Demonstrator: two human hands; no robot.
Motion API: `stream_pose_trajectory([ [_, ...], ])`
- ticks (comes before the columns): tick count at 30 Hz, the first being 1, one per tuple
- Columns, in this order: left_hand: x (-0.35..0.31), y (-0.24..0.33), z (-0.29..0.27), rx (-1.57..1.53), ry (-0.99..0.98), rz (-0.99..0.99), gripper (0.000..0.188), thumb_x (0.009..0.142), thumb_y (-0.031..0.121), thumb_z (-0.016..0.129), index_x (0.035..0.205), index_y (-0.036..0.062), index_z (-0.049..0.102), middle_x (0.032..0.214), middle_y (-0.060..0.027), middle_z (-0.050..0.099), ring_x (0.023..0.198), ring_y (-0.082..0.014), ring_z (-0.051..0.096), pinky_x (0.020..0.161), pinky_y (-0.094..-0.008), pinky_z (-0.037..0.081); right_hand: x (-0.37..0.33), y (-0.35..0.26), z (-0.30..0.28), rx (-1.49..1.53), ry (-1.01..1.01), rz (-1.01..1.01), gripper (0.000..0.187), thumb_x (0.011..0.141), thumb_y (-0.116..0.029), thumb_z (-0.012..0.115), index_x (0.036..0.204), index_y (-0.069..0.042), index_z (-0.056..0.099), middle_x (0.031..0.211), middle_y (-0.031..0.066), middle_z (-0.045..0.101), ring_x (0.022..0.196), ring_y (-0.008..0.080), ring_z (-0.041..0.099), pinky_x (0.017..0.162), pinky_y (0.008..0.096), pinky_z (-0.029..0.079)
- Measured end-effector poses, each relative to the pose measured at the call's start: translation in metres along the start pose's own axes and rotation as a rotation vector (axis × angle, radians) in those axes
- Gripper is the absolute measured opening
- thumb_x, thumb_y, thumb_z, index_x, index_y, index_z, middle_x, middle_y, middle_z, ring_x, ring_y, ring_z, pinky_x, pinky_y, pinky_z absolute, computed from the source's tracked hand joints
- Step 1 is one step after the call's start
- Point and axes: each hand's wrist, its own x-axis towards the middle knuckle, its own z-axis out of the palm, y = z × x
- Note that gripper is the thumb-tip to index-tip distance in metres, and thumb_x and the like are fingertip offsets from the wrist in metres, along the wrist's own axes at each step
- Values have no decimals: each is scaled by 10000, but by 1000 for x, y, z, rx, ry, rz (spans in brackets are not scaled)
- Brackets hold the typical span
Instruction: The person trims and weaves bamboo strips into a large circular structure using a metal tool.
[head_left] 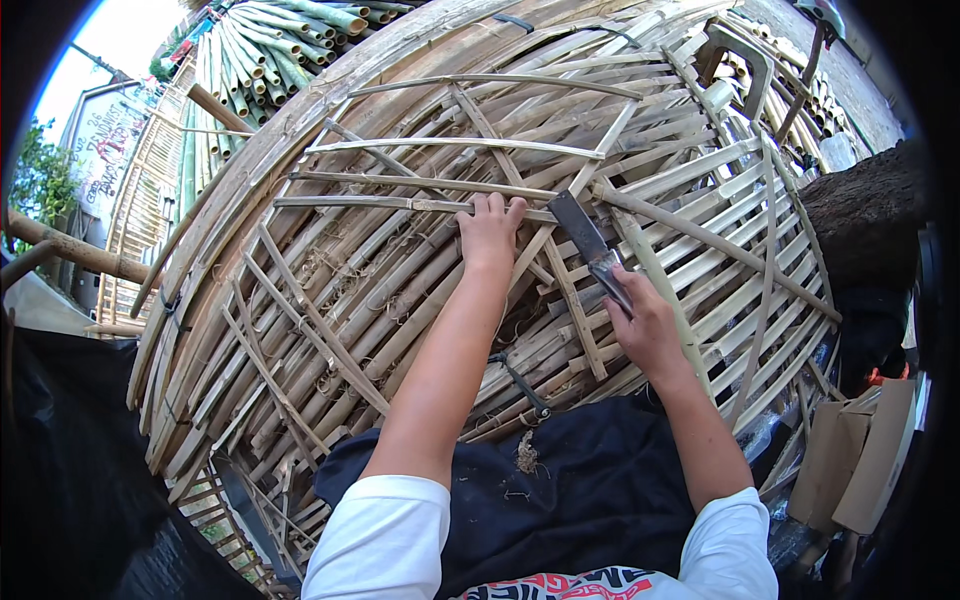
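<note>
My left hand [490, 230] is closed over a thin split bamboo strip [350, 202], its fingers bent across the top near the strip's right end. In my right hand [647, 325] is a broad knife [580, 228] with a squared tip, gripped by its handle. The dark blade points up and to the left, and overlaps the strip's right end; whether it cuts into it I cannot tell. Just beyond lie more loose strips, one a curved bamboo strip [450, 147]. Beneath both hands spreads a wide pile of bamboo slats [400, 290].
A dark cloth [570, 470] covers my lap. Green bamboo poles [265, 60] are stacked at the far left. On the right are a slatted bamboo panel [750, 260], a thick brown log [860, 205] and an open cardboard box [850, 455]. Black sheeting [75, 460] hangs at the left.
</note>
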Motion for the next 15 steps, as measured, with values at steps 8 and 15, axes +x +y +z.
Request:
stream_pose_trajectory([
  [8,-7,-7,-11,-80,8,31,571,886,161,671,1408,204,445,1285,-95,527,1264,-286,499,964,-511,469,-4,17,3,64,51,-1,397,884,-89,702,1262,-46,590,1033,224,663,916,416,664,781,449,526],
  [15,-1,-13,-16,-136,-88,47,589,908,150,646,1453,208,432,1347,-109,513,1318,-297,474,1030,-561,423,0,12,-4,90,45,77,405,879,-83,704,1265,-40,589,1077,233,670,950,421,667,817,442,525],
])
